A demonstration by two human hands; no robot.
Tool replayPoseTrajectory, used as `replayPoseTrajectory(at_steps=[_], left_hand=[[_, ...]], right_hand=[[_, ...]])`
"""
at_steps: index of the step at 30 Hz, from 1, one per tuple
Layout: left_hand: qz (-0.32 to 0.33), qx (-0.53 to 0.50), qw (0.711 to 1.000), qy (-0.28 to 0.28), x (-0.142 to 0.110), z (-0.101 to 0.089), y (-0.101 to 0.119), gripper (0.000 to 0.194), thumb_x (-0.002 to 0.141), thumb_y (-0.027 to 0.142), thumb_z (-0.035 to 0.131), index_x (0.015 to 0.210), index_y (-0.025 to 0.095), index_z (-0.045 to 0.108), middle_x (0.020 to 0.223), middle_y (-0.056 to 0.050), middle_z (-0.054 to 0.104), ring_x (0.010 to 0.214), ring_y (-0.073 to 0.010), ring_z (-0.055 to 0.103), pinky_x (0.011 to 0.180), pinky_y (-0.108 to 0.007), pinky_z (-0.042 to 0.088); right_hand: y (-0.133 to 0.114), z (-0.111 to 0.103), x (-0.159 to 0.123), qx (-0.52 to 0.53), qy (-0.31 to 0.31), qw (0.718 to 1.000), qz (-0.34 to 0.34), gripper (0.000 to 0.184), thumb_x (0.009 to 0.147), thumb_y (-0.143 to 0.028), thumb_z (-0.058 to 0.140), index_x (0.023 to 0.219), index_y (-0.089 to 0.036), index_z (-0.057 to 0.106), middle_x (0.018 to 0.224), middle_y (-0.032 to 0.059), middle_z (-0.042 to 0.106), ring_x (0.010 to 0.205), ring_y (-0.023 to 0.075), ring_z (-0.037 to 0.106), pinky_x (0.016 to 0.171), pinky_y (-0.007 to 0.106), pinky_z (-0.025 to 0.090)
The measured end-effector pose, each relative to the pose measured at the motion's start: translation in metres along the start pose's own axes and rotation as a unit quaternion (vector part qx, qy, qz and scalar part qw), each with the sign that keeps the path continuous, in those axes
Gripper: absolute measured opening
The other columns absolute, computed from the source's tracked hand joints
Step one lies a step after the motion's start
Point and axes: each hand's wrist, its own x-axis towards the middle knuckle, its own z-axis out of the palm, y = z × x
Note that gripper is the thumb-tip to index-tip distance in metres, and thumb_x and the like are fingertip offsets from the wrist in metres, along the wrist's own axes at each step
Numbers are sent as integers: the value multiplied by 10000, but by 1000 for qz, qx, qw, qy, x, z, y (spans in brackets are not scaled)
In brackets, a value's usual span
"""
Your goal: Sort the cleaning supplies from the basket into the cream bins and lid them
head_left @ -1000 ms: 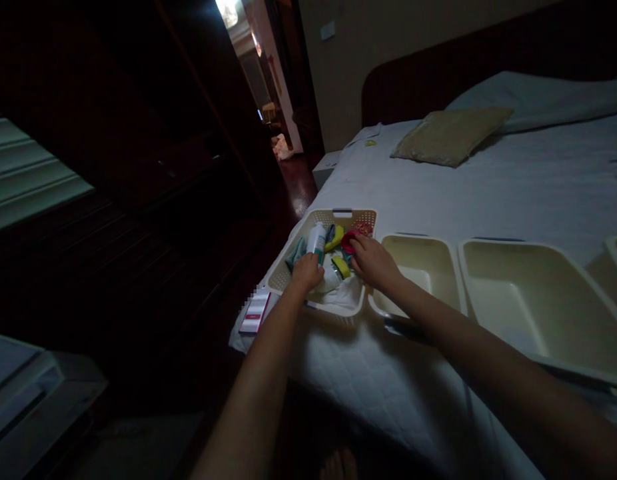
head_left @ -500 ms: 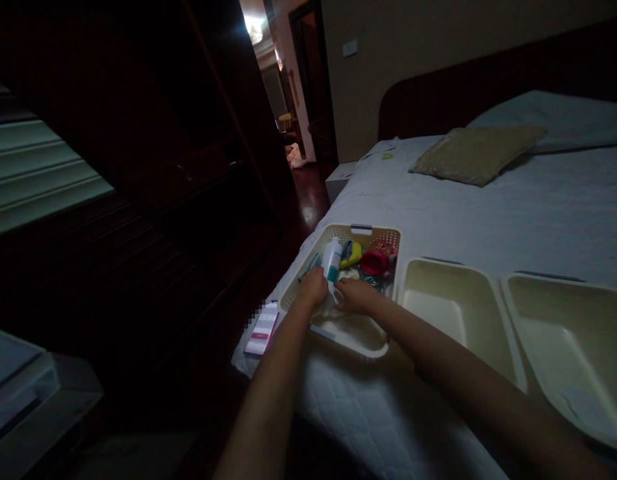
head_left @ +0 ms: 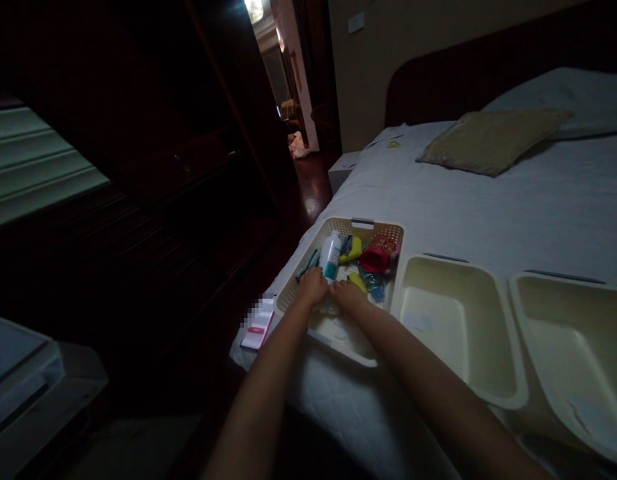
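Observation:
Both hands reach into a cream perforated basket (head_left: 333,343) on the bed's edge. My left hand (head_left: 312,287), its fingers curled, is beside the lower end of a white bottle with a teal band (head_left: 330,256). Close by on the right, my right hand (head_left: 347,295) also has curled fingers. Something pale and see-through shows just below the hands, too dim to name. Beyond them in the basket lie a yellow and grey item (head_left: 351,249), a red container (head_left: 376,259), a smaller yellow piece (head_left: 357,281) and a clear packet with blue (head_left: 375,285).
Two cream bins (head_left: 463,320) (head_left: 578,347) stand to the right on the bed (head_left: 438,207), with pale paper inside. A phone with a lit screen (head_left: 257,328) lies at the bed's corner. A beige cushion (head_left: 493,140) rests farther back. A white cabinet (head_left: 33,387) stands at lower left.
My right hand has moved left, closer to my left hand, uncovering the small yellow piece and more of the clear packet. The view has shifted slightly.

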Motion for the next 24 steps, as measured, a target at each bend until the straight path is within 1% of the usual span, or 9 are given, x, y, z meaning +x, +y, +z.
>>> replayPoseTrajectory(at_steps=[1, 3, 5, 9, 12, 14, 18, 21, 24], left_hand=[[-5, -4, 1000, 1, 0, 0, 0, 306, 879, 175, 406, 1107, 118, 603, 1176, -144, 638, 1145, -227, 580, 1000, -332, 415], [-10, -10, 1000, 4, 2, 2, -1, 319, 889, 186, 391, 1127, 115, 591, 1195, -142, 632, 1139, -214, 583, 986, -315, 425], [-12, -21, 1000, 10, 3, 4, -3, 338, 902, 198, 366, 1150, 114, 580, 1219, -137, 623, 1140, -198, 581, 977, -297, 431], [-27, -75, 996, 35, 5, 8, -8, 334, 895, 211, 375, 1122, 130, 606, 1204, -119, 636, 1139, -189, 580, 978, -290, 434], [-26, -119, 991, 51, 5, 10, -10, 330, 875, 209, 394, 1095, 121, 625, 1179, -127, 647, 1105, -202, 593, 977, -309, 440], [-41, -168, 983, 62, 5, 11, -9, 320, 858, 203, 408, 1069, 129, 638, 1147, -121, 663, 1071, -207, 606, 967, -326, 450], [-104, -278, 952, 73, 5, 9, -10, 238, 821, 205, 447, 914, 167, 662, 979, -72, 703, 923, -189, 638, 865, -315, 498], [-122, -302, 942, 86, 4, 6, -13, 231, 819, 222, 429, 835, 167, 653, 862, -57, 694, 827, -173, 641, 782, -292, 513], [-132, -324, 931, 104, 3, 3, -14, 238, 802, 229, 418, 782, 162, 646, 756, -54, 667, 749, -171, 638, 726, -294, 520]], right_hand=[[1, -1, -2, 5, -6, 1000, 10, 365, 862, -201, 568, 1216, -108, 573, 1166, 198, 634, 1081, 280, 621, 894, 378, 473], [2, -3, -6, 17, -17, 999, 33, 534, 752, -287, 715, 1226, -95, 561, 1152, 216, 632, 1036, 300, 643, 829, 366, 509], [3, -4, -11, 29, -24, 998, 53, 641, 687, -347, 772, 1229, -84, 554, 1144, 223, 634, 1013, 308, 654, 806, 365, 524], [2, -5, -15, 49, -35, 996, 63, 667, 649, -319, 803, 1212, -56, 559, 1129, 225, 649, 1022, 294, 657, 830, 346, 526], [2, -6, -18, 54, -42, 996, 61, 700, 605, -283, 837, 1208, -56, 563, 1137, 224, 653, 1040, 298, 652, 840, 345, 524], [2, -7, -20, 54, -43, 996, 60, 694, 604, -280, 840, 1204, -64, 568, 1144, 220, 652, 1041, 302, 652, 837, 353, 526], [1, -11, -27, 55, -38, 996, 55, 649, 618, -264, 832, 1184, -68, 581, 1140, 213, 658, 1040, 299, 652, 844, 351, 523], [1, -16, -31, 54, -21, 997, 58, 608, 653, -254, 805, 1183, -65, 577, 1142, 219, 656, 1051, 295, 647, 854, 349, 517], [4, -21, -35, 56, 4, 996, 72, 640, 651, -305, 807, 1194, -72, 560, 1147, 221, 650, 1058, 298, 641, 851, 348, 514]])
